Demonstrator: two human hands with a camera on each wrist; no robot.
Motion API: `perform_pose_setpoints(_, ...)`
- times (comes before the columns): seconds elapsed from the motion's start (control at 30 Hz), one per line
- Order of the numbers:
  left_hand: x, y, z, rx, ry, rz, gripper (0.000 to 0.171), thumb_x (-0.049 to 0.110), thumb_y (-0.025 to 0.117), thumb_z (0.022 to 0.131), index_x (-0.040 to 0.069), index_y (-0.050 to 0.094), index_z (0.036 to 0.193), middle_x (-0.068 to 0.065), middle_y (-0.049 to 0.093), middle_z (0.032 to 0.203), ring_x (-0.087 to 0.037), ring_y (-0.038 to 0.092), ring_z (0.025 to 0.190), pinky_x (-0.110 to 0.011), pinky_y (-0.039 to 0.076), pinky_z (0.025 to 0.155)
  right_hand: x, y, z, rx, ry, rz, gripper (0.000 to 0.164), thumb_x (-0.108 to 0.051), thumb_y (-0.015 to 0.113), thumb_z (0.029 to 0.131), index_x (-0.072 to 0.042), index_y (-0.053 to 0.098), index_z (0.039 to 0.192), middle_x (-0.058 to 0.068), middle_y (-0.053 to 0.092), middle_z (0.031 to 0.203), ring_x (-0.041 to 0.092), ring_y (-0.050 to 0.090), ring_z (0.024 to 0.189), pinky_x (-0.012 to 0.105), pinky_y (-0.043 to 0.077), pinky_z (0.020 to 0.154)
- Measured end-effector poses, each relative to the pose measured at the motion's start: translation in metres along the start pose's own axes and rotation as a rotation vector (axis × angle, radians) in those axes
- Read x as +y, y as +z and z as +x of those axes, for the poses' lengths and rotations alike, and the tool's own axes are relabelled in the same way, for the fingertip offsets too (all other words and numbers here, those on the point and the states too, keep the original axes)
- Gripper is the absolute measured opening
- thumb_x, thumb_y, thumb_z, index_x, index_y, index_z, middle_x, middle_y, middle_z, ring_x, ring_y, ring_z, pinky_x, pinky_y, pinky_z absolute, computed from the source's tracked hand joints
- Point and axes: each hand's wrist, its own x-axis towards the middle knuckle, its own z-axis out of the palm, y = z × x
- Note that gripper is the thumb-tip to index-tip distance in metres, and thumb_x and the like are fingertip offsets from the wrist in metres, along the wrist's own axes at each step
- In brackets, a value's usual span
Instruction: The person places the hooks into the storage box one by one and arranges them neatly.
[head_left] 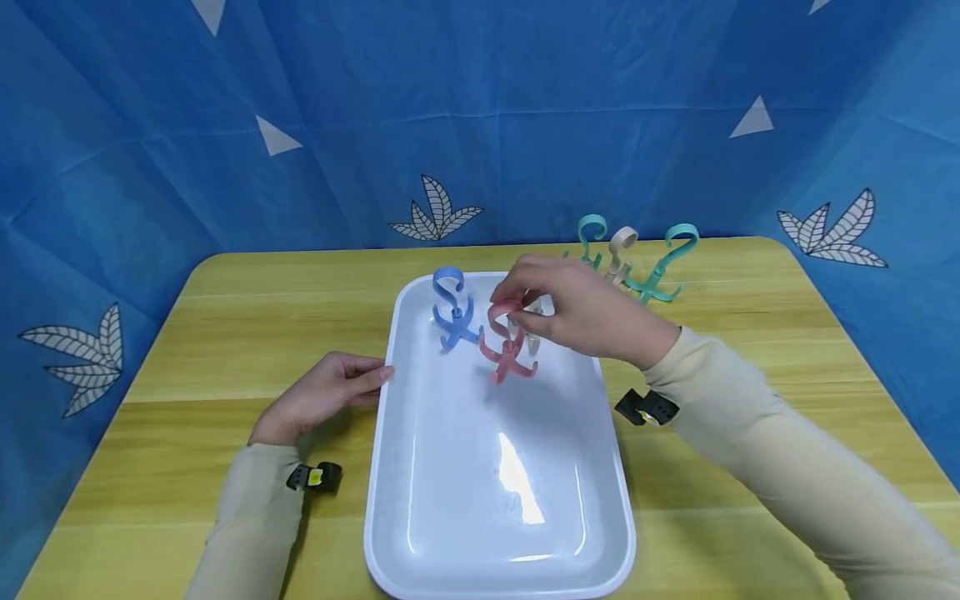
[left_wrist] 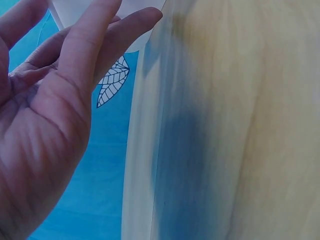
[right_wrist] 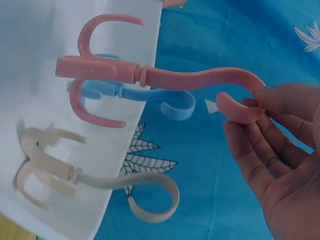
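Note:
Pinched by its curled top between the thumb and fingers of my right hand (head_left: 577, 304) is a pink multi-prong hanging hook (head_left: 507, 357), its prongs pointing down over the white tray (head_left: 450, 475). In the right wrist view, the thumb (right_wrist: 285, 97) presses on the hook's curl. A blue hook (head_left: 454, 321) of the same shape stands upright at the tray's far left. Behind the pink one, a beige hook (right_wrist: 52, 162) stands on the tray, partly hidden in the head view. My left hand (head_left: 330, 392) grips the tray's left rim, thumb on top.
Beyond the tray's far right corner, two teal hooks (head_left: 660, 271) and another beige hook (head_left: 621, 243) stand on the wooden table (head_left: 247, 333). A blue patterned cloth (head_left: 480, 150) hangs behind the table's far edge.

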Motion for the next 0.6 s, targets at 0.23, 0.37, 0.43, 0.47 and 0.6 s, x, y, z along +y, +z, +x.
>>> perform_pose_setpoints(0.23, -0.001, 0.001, -0.002, 0.007, -0.004, 0.006, 0.049, 0.028, 0.06, 0.1, -0.01, 0.057, 0.131, -0.021, 0.061, 0.126, -0.031, 0.062, 0.112, -0.038, 0.054, 0.091, -0.003, 0.013, 0.01, -0.016, -0.004, 0.029, 0.016, -0.005, 0.073, 0.089, -0.009, 0.074, 0.105, -0.005, 0.064, 0.095, 0.01, 0.061, 0.088, 0.026, 0.054, 0.075)
perform_pose_setpoints(0.37, -0.001, 0.001, -0.002, -0.007, -0.007, 0.004, 0.049, 0.028, 0.06, 0.101, -0.009, 0.057, 0.132, -0.021, 0.061, 0.126, -0.031, 0.063, 0.112, -0.038, 0.054, 0.091, -0.005, 0.02, 0.015, -0.033, 0.007, 0.037, 0.016, -0.007, 0.074, 0.089, -0.009, 0.073, 0.104, -0.004, 0.064, 0.095, 0.01, 0.06, 0.088, 0.026, 0.055, 0.075)
perform_pose_setpoints(0.43, -0.001, 0.001, -0.001, -0.007, -0.007, 0.004, 0.05, 0.029, 0.06, 0.1, -0.008, 0.057, 0.132, -0.021, 0.061, 0.127, -0.03, 0.063, 0.112, -0.038, 0.054, 0.091, -0.005, 0.023, 0.019, -0.042, 0.012, 0.03, 0.016, -0.007, 0.074, 0.089, -0.01, 0.073, 0.105, -0.004, 0.063, 0.095, 0.01, 0.06, 0.088, 0.026, 0.054, 0.075)
perform_pose_setpoints(0.47, -0.001, 0.001, -0.001, -0.007, -0.006, 0.003, 0.05, 0.03, 0.06, 0.1, -0.008, 0.057, 0.132, -0.021, 0.061, 0.127, -0.03, 0.063, 0.112, -0.038, 0.054, 0.091, -0.005, 0.025, 0.021, -0.047, 0.015, 0.026, 0.017, -0.008, 0.074, 0.089, -0.01, 0.073, 0.105, -0.004, 0.063, 0.096, 0.01, 0.06, 0.088, 0.026, 0.054, 0.075)
perform_pose_setpoints(0.6, 0.0, -0.001, 0.0, -0.005, -0.006, -0.002, 0.051, 0.03, 0.06, 0.1, -0.008, 0.056, 0.133, -0.022, 0.06, 0.128, -0.031, 0.062, 0.113, -0.039, 0.054, 0.091, -0.005, 0.03, 0.028, -0.073, 0.01, 0.02, 0.016, -0.008, 0.074, 0.089, -0.01, 0.072, 0.105, -0.004, 0.063, 0.096, 0.009, 0.059, 0.089, 0.024, 0.054, 0.077)
